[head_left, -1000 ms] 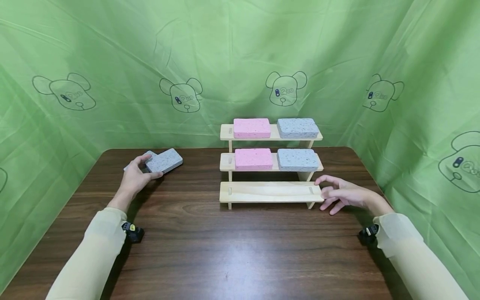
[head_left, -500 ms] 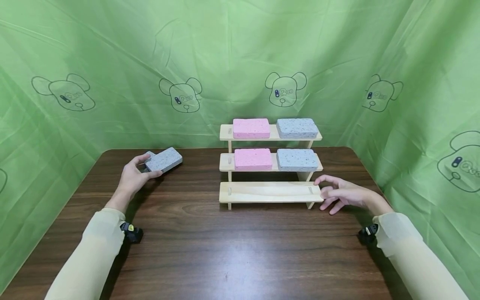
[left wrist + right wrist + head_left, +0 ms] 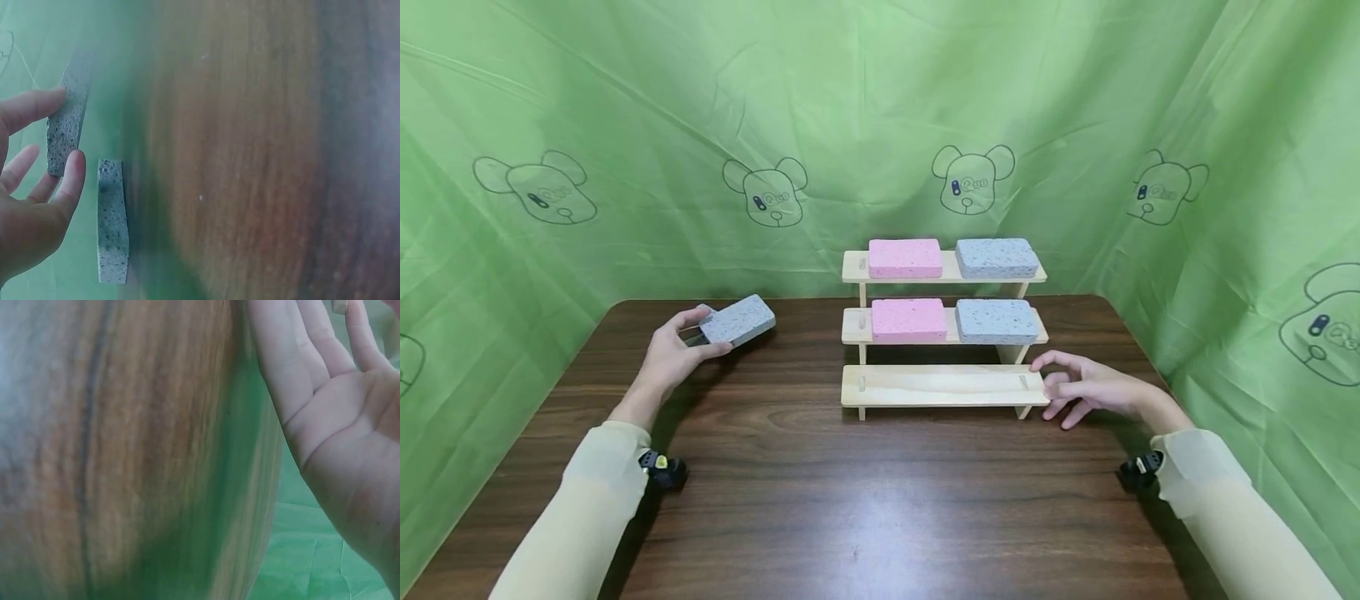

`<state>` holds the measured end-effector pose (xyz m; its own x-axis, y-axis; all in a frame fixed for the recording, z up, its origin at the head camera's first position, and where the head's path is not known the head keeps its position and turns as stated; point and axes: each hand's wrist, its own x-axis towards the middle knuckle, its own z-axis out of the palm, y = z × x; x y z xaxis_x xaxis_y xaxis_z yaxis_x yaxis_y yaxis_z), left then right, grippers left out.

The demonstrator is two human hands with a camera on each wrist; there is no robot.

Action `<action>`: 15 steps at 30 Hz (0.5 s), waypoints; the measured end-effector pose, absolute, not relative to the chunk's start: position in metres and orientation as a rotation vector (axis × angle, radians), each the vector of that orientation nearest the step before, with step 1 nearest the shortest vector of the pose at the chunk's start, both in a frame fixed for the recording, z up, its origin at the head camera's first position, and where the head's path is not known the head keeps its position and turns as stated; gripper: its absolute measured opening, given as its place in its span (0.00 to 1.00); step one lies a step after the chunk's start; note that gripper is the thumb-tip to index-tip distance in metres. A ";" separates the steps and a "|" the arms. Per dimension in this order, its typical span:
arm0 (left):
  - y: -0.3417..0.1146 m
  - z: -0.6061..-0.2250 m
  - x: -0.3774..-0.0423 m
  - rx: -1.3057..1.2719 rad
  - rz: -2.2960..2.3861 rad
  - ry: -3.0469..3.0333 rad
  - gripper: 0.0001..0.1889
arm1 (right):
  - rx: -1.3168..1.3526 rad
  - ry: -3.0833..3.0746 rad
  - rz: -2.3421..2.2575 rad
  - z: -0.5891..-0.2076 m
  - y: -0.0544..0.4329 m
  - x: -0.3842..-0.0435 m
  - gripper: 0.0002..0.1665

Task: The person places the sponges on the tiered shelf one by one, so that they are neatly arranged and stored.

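Note:
My left hand (image 3: 672, 354) pinches a speckled blue sponge (image 3: 739, 320) at its near left end, thumb in front and fingers behind. It is tilted, close over the table's far left part. In the left wrist view a second blue sponge (image 3: 112, 225) lies apart from the held sponge (image 3: 70, 115); in the head view my hand mostly hides it. My right hand (image 3: 1093, 390) grips the right end of the bottom step of a three-step wooden display stand (image 3: 943, 386), fingers bent around its corner. Only a small piece of wood (image 3: 339, 306) shows between the fingers in the right wrist view.
On the stand's top step sit a pink sponge (image 3: 905, 259) and a blue sponge (image 3: 997, 258). The middle step bears another pink sponge (image 3: 908, 320) and blue sponge (image 3: 997, 322). Green cloth (image 3: 850, 100) hangs behind and beside the dark wooden table (image 3: 820, 500).
My left hand has moved the held blue sponge slightly to the right, away from the other sponge. My right hand has stayed at the stand's bottom step.

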<state>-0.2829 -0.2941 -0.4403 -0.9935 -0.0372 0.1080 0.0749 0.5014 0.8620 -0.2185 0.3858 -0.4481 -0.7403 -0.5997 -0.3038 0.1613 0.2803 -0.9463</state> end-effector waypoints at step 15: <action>-0.281 -0.422 -0.257 -0.153 -1.616 -2.629 0.44 | -0.437 2.021 -1.593 -0.451 0.388 -0.216 0.21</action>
